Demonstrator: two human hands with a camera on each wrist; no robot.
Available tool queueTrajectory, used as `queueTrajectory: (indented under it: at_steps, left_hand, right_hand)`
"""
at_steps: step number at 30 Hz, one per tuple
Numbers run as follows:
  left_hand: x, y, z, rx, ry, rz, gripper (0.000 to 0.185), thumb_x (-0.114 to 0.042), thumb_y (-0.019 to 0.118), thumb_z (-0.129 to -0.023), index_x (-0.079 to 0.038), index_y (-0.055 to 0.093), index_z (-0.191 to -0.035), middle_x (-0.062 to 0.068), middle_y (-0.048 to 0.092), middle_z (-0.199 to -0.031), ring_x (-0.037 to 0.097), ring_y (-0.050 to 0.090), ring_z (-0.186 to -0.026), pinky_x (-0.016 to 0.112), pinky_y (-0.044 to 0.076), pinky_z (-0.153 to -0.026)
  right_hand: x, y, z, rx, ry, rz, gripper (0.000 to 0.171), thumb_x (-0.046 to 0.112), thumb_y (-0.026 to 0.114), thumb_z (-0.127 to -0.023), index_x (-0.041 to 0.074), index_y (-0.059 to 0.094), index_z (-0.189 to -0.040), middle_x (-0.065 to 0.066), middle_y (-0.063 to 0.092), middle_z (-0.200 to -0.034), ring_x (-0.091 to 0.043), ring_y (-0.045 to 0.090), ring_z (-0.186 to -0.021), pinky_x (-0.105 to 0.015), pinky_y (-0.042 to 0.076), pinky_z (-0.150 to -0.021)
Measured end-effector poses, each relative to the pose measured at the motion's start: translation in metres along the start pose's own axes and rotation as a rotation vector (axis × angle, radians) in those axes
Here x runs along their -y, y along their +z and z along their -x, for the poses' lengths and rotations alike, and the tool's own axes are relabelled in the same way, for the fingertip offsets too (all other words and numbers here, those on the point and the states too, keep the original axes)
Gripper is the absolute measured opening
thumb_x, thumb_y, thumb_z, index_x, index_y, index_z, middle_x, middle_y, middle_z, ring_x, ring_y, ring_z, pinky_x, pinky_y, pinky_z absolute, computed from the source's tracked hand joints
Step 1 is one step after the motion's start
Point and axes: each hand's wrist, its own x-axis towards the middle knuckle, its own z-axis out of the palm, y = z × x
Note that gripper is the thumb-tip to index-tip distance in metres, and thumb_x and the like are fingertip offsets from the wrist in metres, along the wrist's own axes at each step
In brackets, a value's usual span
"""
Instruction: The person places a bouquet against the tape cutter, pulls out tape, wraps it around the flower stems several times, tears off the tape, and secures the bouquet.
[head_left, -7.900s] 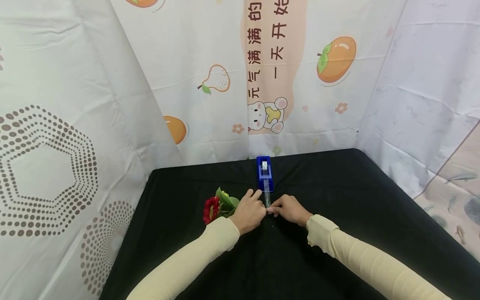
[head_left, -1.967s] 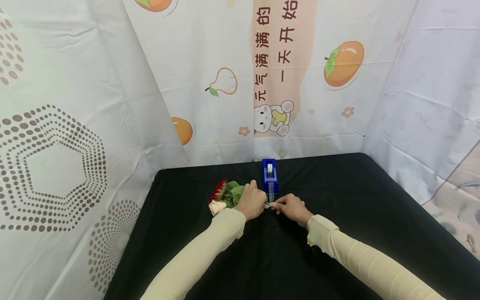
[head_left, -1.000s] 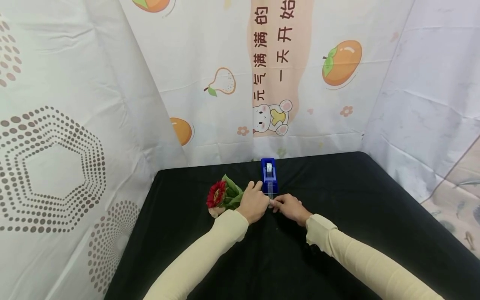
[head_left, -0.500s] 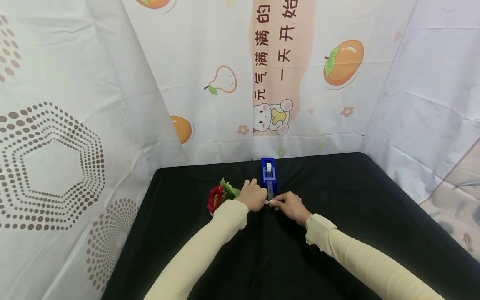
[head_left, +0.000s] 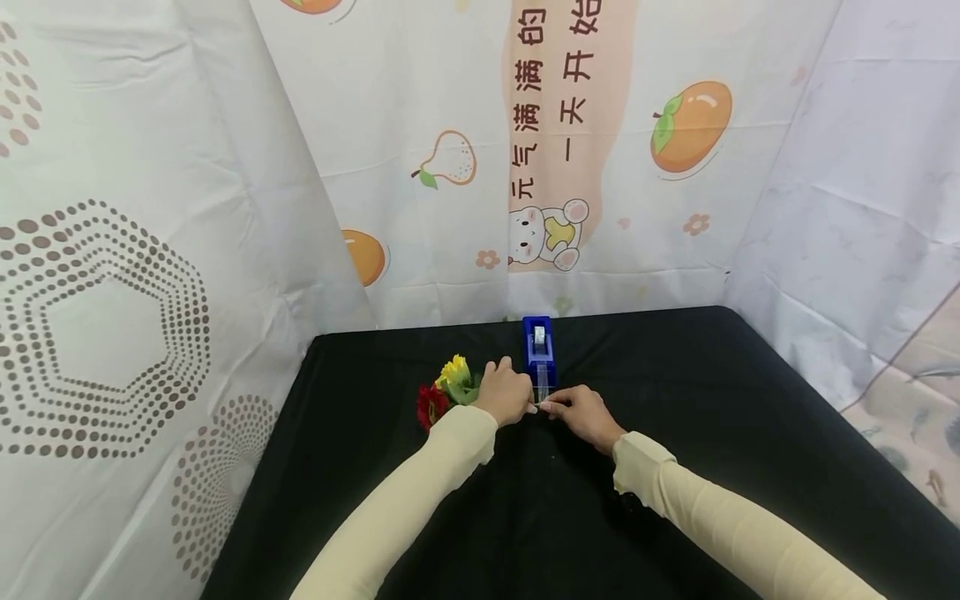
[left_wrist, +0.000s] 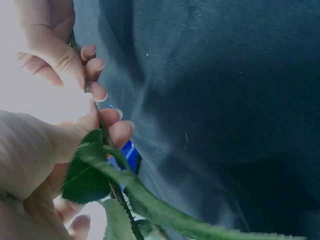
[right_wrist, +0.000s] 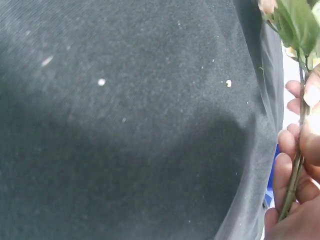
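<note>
The bunch of flowers (head_left: 444, 390) has rolled in the left hand (head_left: 508, 393) — yellow bloom now uppermost — while both hands, the right hand (head_left: 583, 413) included, still pinch the stems just before the blue tape dispenser (head_left: 539, 353), so the taping seems under way

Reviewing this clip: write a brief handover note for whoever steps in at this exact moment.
Left hand grips the green stems of the artificial flower bunch.
Right hand pinches the stem ends with the clear tape strip.
Blue tape dispenser stands just behind the hands on the black tablecloth.
Done: tape pulled out to the stems.
Left: probably finish wrapping, tear the strip.
</note>
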Motion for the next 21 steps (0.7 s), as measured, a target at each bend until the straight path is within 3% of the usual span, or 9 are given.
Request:
queueTrajectory:
  at_steps: [6,15,21]
  left_hand:
    - [0.002,0.004,0.003,-0.045,-0.009,-0.040,0.017,-0.040,0.068,-0.099,-0.031,0.082,-0.099,-0.013,0.075,-0.095,0.017,0.042,-0.089,0.035,0.031,-0.079]
    - [-0.001,0.009,0.005,-0.150,0.000,-0.110,0.024,-0.039,0.069,-0.098,-0.027,0.076,-0.078,-0.010,0.067,-0.071,0.017,0.040,-0.087,0.035,0.028,-0.078]
    - [-0.003,0.010,0.008,-0.188,0.007,-0.150,0.023,-0.041,0.069,-0.096,-0.026,0.077,-0.080,-0.009,0.066,-0.069,0.017,0.040,-0.085,0.034,0.027,-0.076]
  right_hand:
    - [-0.001,0.002,-0.004,0.034,0.015,-0.040,0.021,0.023,0.066,-0.102,0.008,0.080,-0.106,-0.002,0.074,-0.093,-0.018,0.064,-0.086,-0.037,0.051,-0.078]
    - [0.004,-0.002,-0.005,0.143,0.034,-0.009,0.033,0.029,0.055,-0.108,0.007,0.076,-0.099,-0.003,0.069,-0.088,-0.019,0.060,-0.080,-0.036,0.047,-0.074]
    - [0.002,-0.003,-0.007,0.136,0.010,-0.026,0.027,0.023,0.057,-0.107,0.006,0.076,-0.100,-0.005,0.069,-0.087,-0.020,0.062,-0.081,-0.035,0.049,-0.074]
